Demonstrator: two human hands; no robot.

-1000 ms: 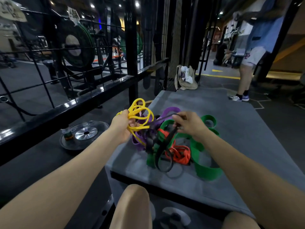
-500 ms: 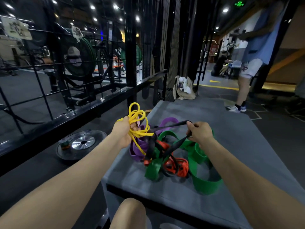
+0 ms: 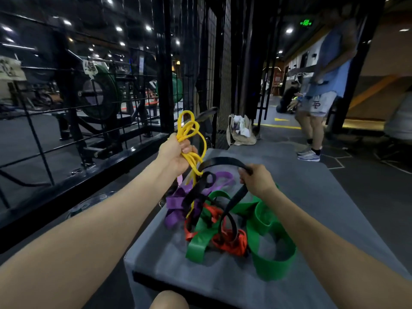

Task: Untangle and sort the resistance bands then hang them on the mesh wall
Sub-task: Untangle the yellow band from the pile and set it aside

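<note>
A monogram that reads like "FP" stands on the bystander's light grey shorts (image 3: 316, 105); the glowing green ceiling sign (image 3: 305, 22) is too blurred to read.

Bare forearms, sleeveless; bare knee (image 3: 168, 300) below

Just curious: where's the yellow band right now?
The left hand grips the yellow band, raised left of the black band, above the pile.

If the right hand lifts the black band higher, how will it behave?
The black band is probably floppy: it arcs and droops from the right hand. It will likely drag the pile, since it threads through the purple band and red band.
</note>
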